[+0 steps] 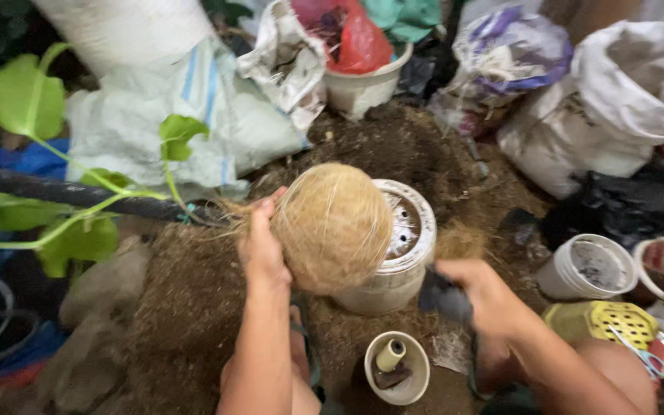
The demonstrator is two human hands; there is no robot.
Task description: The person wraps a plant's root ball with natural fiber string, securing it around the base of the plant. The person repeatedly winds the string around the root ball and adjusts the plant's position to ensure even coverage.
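- Left hand (259, 250) has its grip clamped on the fibrous coconut husk (332, 227), held just beside the white pot (401, 265).
- Right hand (482, 296), right of the pot, has its grip closed on a dark tool (443, 296).
- Judging by this, the pot is not yet filled and the husk is mostly whole.

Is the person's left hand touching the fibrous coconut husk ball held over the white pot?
Touching. The head view shows the left hand pressed against the side of the coconut husk ball, fingers curled onto its fibres with no gap, above the white pot.
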